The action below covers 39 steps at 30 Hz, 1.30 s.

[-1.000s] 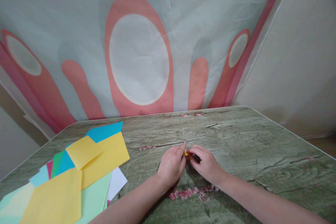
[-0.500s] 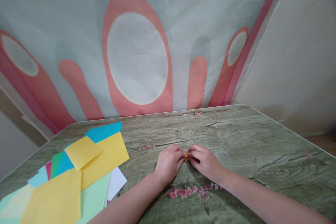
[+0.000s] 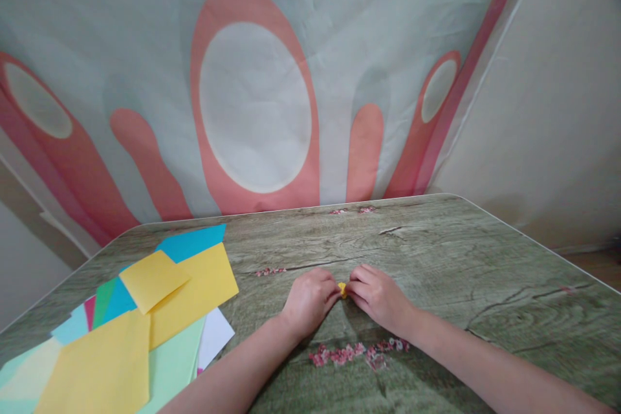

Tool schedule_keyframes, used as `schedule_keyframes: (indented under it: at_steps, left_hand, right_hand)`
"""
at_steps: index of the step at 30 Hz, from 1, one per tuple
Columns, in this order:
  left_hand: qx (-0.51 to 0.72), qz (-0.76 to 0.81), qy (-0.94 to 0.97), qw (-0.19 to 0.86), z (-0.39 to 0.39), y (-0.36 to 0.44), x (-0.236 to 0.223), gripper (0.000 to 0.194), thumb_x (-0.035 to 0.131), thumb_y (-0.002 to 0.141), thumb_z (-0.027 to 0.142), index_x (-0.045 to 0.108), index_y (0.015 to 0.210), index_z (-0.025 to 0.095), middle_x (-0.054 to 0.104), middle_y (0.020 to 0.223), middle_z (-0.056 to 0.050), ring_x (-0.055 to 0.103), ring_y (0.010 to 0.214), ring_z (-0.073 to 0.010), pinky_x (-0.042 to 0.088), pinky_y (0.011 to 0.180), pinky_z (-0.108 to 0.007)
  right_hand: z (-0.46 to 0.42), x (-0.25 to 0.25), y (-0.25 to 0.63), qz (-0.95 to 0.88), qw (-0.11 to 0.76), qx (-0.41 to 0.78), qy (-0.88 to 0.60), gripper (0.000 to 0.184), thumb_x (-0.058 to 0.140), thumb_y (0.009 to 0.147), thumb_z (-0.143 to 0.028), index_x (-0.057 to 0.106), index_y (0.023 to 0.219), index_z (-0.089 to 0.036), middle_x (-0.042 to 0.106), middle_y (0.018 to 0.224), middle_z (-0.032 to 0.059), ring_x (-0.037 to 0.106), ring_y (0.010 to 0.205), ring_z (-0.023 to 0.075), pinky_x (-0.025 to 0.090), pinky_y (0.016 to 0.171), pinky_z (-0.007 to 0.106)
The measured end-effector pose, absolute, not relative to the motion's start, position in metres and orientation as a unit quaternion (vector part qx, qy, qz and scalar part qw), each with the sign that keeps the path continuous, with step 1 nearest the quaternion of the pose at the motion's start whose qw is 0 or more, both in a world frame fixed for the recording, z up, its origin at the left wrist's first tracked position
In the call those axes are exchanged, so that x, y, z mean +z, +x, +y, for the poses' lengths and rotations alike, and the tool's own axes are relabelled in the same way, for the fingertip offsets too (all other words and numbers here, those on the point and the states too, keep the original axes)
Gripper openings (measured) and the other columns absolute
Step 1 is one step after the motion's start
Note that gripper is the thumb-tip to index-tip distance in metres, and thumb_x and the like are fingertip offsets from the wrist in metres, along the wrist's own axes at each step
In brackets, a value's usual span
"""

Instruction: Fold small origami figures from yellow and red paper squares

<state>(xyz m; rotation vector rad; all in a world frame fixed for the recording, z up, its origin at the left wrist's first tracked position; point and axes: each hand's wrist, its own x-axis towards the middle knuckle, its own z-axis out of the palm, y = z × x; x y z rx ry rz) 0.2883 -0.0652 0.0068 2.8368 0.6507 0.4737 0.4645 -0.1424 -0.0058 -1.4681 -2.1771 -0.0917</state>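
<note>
Between my fingertips is a small folded piece of yellow paper [image 3: 343, 290], just above or on the table. My left hand [image 3: 312, 301] pinches it from the left, fingers closed. From the right, the closed fingers of my right hand [image 3: 378, 297] grip its other side. Most of the folded piece is covered by the fingers, so its exact shape cannot be made out.
A wood-patterned table [image 3: 485, 259] with printed pink blossoms spans the view. At the left lie overlapping coloured sheets, among them a large yellow sheet [image 3: 104, 362], a blue sheet [image 3: 194, 242] and a white sheet [image 3: 216, 336]. A patterned backdrop [image 3: 255, 103] hangs behind.
My fingertips have drawn slightly apart, and more of the yellow paper shows between them. The sheets at the left have not moved.
</note>
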Motion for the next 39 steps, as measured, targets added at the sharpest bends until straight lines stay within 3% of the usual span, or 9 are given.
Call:
schedule_keyframes:
  at_steps: [5,15,22,39]
  left_hand:
    - [0.167,0.223,0.949,0.145,-0.060,0.288,0.008,0.015,0.053,0.086,0.027,0.067,0.084,0.021,0.063,0.085,-0.002,0.056,0.083,-0.0157,0.042,0.075,-0.024]
    - [0.151,0.298,0.915,0.225,-0.047,0.295,0.005,0.021,0.059,0.079,0.039,0.071,0.077,0.021,0.065,0.074,-0.001,0.056,0.077,-0.0164,0.039,0.072,-0.025]
    - [0.131,0.361,0.901,0.201,-0.051,0.299,0.007,0.022,0.057,0.078,0.040,0.072,0.077,0.024,0.067,0.077,-0.002,0.058,0.081,-0.0184,0.038,0.070,-0.025]
    - [0.138,0.380,0.892,0.203,-0.054,0.302,0.010,0.018,0.062,0.074,0.037,0.067,0.072,0.020,0.066,0.076,-0.001,0.058,0.080,-0.0185,0.040,0.071,-0.028]
  right_hand:
    - [-0.143,-0.005,0.462,-0.789,0.243,-0.022,-0.564,0.018,0.050,0.086,-0.016,0.066,0.077,-0.018,0.055,0.076,0.0053,0.048,0.076,0.0187,0.039,0.065,0.030]
    - [-0.138,-0.009,0.464,-0.704,0.311,0.131,-0.625,0.017,0.053,0.084,-0.019,0.066,0.073,-0.019,0.054,0.070,0.0013,0.052,0.068,0.0141,0.038,0.059,0.024]
    - [-0.129,-0.008,0.466,-0.698,0.284,0.158,-0.638,0.023,0.048,0.086,-0.021,0.066,0.072,-0.018,0.056,0.070,0.0014,0.054,0.066,0.0132,0.038,0.060,0.024]
    - [-0.125,-0.007,0.461,-0.674,0.247,0.129,-0.684,0.011,0.053,0.080,-0.020,0.057,0.071,-0.018,0.057,0.075,0.0015,0.054,0.070,0.0141,0.035,0.062,0.024]
